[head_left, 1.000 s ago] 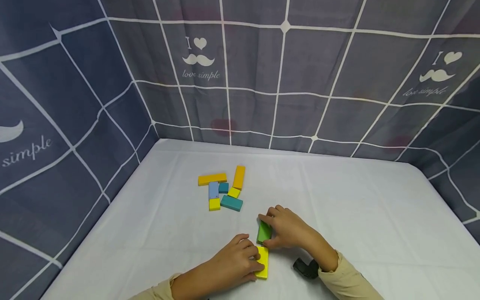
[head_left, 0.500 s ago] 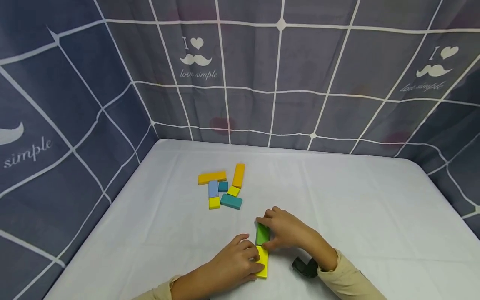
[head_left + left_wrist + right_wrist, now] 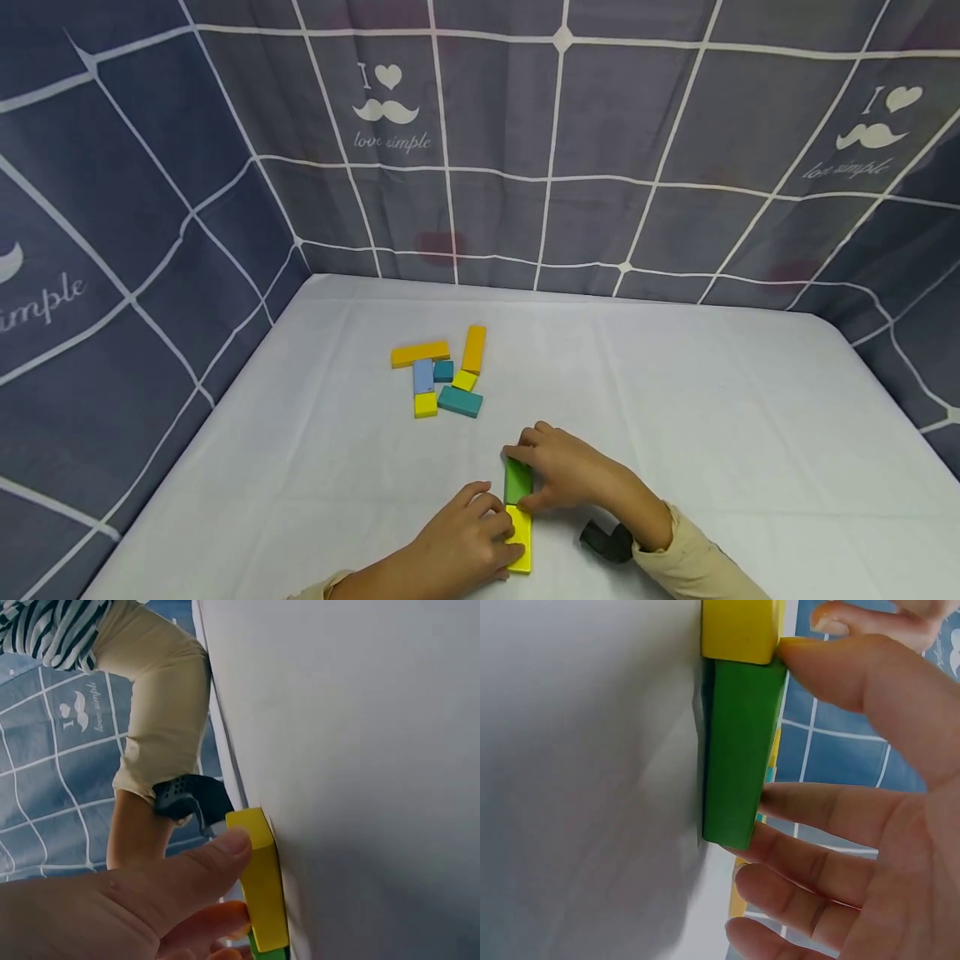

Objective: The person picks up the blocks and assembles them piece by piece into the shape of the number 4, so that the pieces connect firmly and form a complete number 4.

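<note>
Left hand pinches yellow block; right hand grips green block, ends touching, between hands.

A grey curtain — white-gridded, moustache-printed — hangs behind a white-covered table.

We count two orange blocks, three yellow blocks, two teal blocks, one light blue block and one green block: nine altogether. We see one left hand, one right hand and, partly hidden, probably one black device.
</note>
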`<action>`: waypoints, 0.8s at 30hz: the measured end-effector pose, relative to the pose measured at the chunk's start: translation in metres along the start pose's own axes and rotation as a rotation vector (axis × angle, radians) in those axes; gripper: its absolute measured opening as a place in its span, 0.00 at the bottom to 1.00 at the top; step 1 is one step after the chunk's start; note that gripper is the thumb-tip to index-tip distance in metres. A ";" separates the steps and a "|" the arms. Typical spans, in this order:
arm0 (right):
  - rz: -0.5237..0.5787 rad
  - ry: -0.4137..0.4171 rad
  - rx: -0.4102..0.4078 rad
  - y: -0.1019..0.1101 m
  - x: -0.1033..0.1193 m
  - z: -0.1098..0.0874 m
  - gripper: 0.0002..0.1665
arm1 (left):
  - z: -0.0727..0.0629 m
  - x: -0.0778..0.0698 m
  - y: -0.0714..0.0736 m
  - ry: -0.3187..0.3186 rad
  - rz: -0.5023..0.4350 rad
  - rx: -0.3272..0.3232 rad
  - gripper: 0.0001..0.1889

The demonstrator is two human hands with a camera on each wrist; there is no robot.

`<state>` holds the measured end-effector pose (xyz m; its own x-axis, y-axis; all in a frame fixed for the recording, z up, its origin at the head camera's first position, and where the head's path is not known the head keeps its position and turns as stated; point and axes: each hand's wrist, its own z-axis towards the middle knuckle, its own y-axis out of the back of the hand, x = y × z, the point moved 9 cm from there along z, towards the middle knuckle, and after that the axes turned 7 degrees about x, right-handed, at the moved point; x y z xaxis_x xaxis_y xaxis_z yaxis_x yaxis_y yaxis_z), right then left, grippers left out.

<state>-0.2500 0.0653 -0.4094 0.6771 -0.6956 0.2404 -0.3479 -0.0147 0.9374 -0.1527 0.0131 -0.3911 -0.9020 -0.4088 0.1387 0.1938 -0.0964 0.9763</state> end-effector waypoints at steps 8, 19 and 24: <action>-0.004 0.026 0.025 -0.002 0.007 0.000 0.36 | -0.003 -0.004 0.002 -0.020 0.005 -0.018 0.13; 0.010 0.027 0.037 -0.004 0.007 0.000 0.40 | -0.005 0.000 0.002 0.016 0.008 -0.077 0.16; 0.042 0.019 0.034 -0.005 0.004 0.001 0.41 | -0.007 0.004 0.001 0.033 -0.023 -0.069 0.16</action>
<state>-0.2464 0.0621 -0.4132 0.6734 -0.6824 0.2844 -0.3977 -0.0101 0.9175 -0.1531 0.0053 -0.3912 -0.8934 -0.4358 0.1095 0.2004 -0.1682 0.9652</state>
